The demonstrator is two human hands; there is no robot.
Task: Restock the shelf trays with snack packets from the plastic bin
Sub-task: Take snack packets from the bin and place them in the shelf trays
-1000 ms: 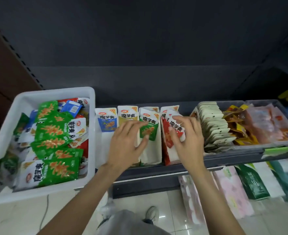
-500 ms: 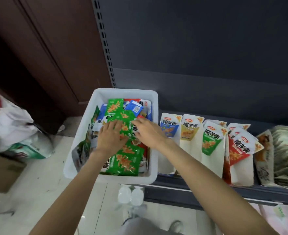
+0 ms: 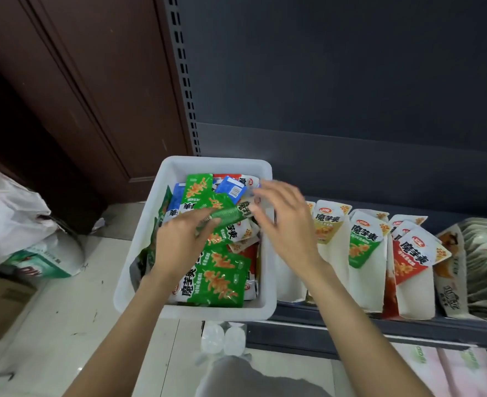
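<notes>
Standing against a dark back panel, the shelf (image 3: 351, 329) carries everything: white plastic bin (image 3: 196, 310) at its left end, overhanging the front edge; shelf trays (image 3: 362, 290) in a row to the bin's right. Trays hold upright packets, front labels yellow, green, red. Farther right, a stack of pale packets (image 3: 482, 262), edge on. Bin heaped with snack packets (image 3: 216, 279), mostly green, a blue one and a red one near the back wall. Left hand (image 3: 179, 247) low in the bin, fingers closed round a green packet (image 3: 228, 217) lifted clear of the heap, tilted up to the right. Right hand (image 3: 288, 224) above the bin's right rim, fingers spread, tips blurred, near the packet's upper end; contact cannot be told.
</notes>
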